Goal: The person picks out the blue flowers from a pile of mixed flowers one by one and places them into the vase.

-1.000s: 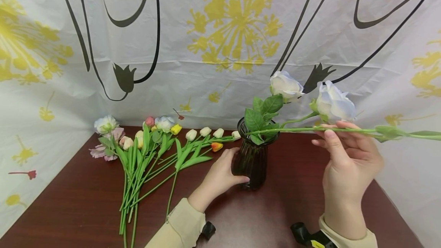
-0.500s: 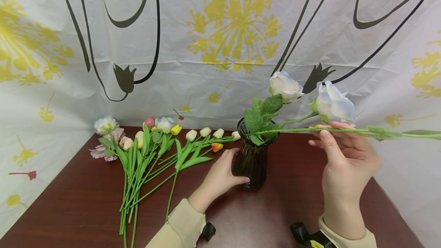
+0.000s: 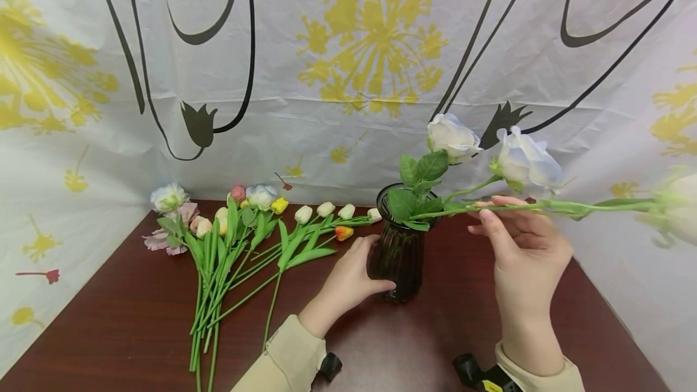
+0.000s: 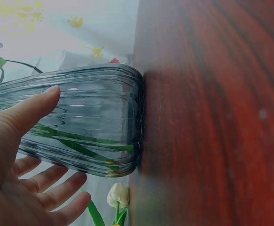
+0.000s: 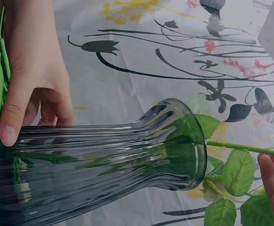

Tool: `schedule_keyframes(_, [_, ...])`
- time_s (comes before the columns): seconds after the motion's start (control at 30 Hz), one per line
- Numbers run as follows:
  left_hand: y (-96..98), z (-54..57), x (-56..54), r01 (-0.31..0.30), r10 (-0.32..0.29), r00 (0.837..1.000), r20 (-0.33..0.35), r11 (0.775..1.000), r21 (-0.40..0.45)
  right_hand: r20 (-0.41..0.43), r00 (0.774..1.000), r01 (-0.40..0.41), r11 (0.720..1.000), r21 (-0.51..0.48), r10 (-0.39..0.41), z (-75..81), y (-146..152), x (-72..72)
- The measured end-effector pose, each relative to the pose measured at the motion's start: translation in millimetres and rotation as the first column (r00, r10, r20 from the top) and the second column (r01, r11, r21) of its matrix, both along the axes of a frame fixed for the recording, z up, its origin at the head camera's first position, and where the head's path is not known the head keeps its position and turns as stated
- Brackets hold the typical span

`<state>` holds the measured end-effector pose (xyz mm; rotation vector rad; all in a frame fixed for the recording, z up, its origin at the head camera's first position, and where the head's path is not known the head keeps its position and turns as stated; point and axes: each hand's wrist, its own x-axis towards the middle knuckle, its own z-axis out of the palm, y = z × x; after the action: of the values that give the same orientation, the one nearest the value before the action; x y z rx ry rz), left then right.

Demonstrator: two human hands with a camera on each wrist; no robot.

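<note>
My left hand [image 3: 354, 274] holds a dark ribbed glass vase [image 3: 400, 259] by its side, thumb in front and fingers at the far side in the right wrist view. Two pale blue-white roses [image 3: 527, 161] lean right out of the vase, and green stems show through its glass [image 4: 90, 108]. My right hand [image 3: 530, 253] pinches the green stem [image 3: 561, 205] of another white rose [image 3: 677, 207] between thumb and fingers. That stem lies nearly level, its lower end at the vase mouth and its blurred bloom at the right edge of the head view.
On the left of the dark wooden table [image 3: 109, 319] lies a bunch of artificial flowers [image 3: 212, 271], pink, yellow and bluish. White tulips [image 3: 325, 209] and an orange tulip [image 3: 343, 233] lie close to the vase's left. A patterned cloth [image 3: 348, 156] hangs behind the table.
My right hand has moved left with the pinched stem, whose end has shifted at the vase mouth. Its white bloom has come into view at the right. The left hand stays on the vase.
</note>
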<state>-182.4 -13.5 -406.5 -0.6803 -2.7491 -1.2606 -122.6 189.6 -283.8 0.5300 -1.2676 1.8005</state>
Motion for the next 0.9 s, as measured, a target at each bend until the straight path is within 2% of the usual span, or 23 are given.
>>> schedule_keyframes(0.23, [-0.6, -1.4, -0.1, 0.004, -0.004, 1.0, -0.013, 1.0, 0.006, 0.014, 0.999, -0.032, 0.998, 0.051, 0.032, -3.6, -3, -2.3])
schedule_keyframes(0.7, [-0.7, -2.4, -0.6, 0.0, 0.0, 1.0, -0.002, 1.0, 0.001, 0.064, 0.997, -0.051, 0.99, 0.129, 0.043, -14.9, -9, -8.7])
schedule_keyframes(0.9, [-0.2, -2.5, -0.9, -0.001, 0.001, 1.0, -0.004, 1.0, -0.001, 0.191, 0.978, 0.036, 0.965, 0.261, -0.088, -18.6, -13, -9.7])
